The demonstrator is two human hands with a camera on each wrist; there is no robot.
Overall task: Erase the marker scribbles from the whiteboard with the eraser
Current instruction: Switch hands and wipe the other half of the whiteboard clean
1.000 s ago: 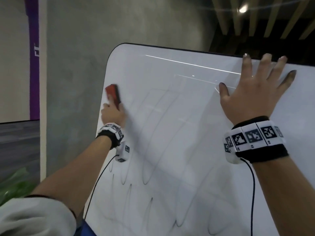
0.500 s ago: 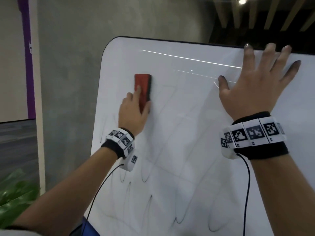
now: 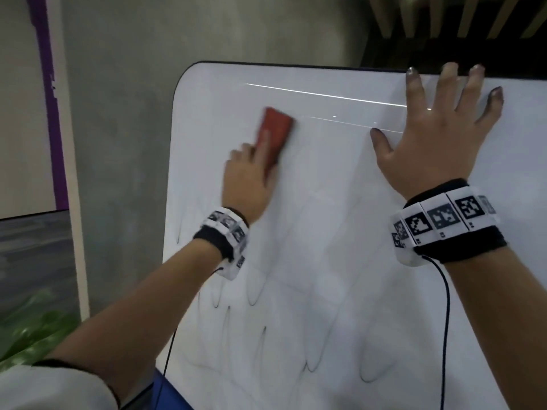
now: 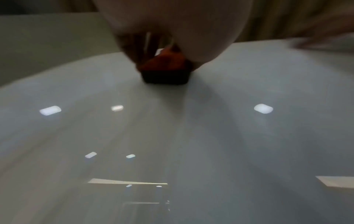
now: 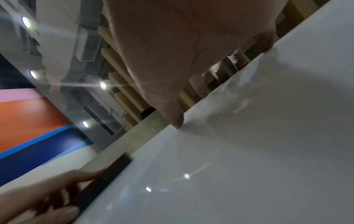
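The whiteboard [image 3: 340, 232] fills the head view, upright and tilted. Its upper area is wiped nearly white with faint grey smears; black marker loops [image 3: 254, 291] run across the lower part. A red eraser [image 3: 273, 134] with a dark felt face [image 4: 164, 78] presses flat on the board at upper left. My left hand [image 3: 248, 179] grips it from below, fingers along its back and sides. My right hand [image 3: 438, 128] lies flat on the board near the top edge, fingers spread and straight, tips smudged dark. In the right wrist view the eraser [image 5: 107, 178] shows edge-on against the board.
A grey concrete wall [image 3: 118, 143] stands behind the board's left edge, with a purple stripe [image 3: 50, 99] further left. Green leaves [image 3: 32, 329] sit low at the left. Wrist cables [image 3: 444, 321] hang across the board. Dark ceiling slats run above the top edge.
My left hand has swept the eraser rightward from the board's left edge toward the upper middle, tilting it. The right hand has stayed flat near the top edge.
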